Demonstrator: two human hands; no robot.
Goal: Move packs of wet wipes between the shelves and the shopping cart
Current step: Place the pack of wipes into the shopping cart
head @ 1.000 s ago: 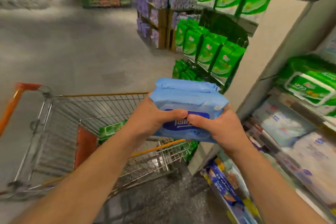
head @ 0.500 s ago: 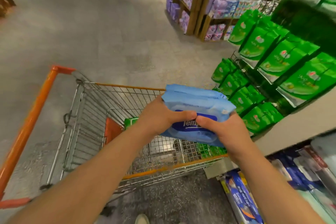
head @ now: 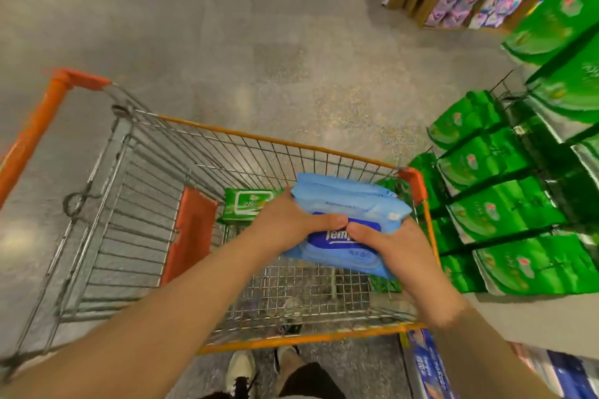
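Currently, both hands hold a stack of blue wipes packs [head: 348, 204] above the basket of the shopping cart [head: 181, 152]. The left hand [head: 285, 223] grips the stack from its left side, thumb laid across the top face beside the dark blue label. The right hand [head: 398, 253] grips from the right side, thumb on the same top face; the two thumb tips meet or nearly meet over the label. The fingers of both hands are curled under the stack and hidden from view. The stack appears to consist of at least two packs, one on top of the other, tilted with the near edge lower than the far edge.

Inside the cart, a green wipes pack [head: 248, 206] lies on the wire floor against the far wall, just beside the orange fold-down flap [head: 191, 233]. More green shows in the far right corner of the basket, partly behind the blue stack; what it is cannot be told. The orange handle bar [head: 35, 126] is at the left of the view.

To the right of the cart, green bags [head: 505, 210] hang or stand in rows on a rack. Blue packs [head: 428, 366] sit on a low shelf at the lower right. Purple and pale blue packs [head: 453, 6] fill wooden shelving farther off. The floor [head: 227, 26] is grey and speckled. A light shoe [head: 241, 369] shows below the cart's near edge.
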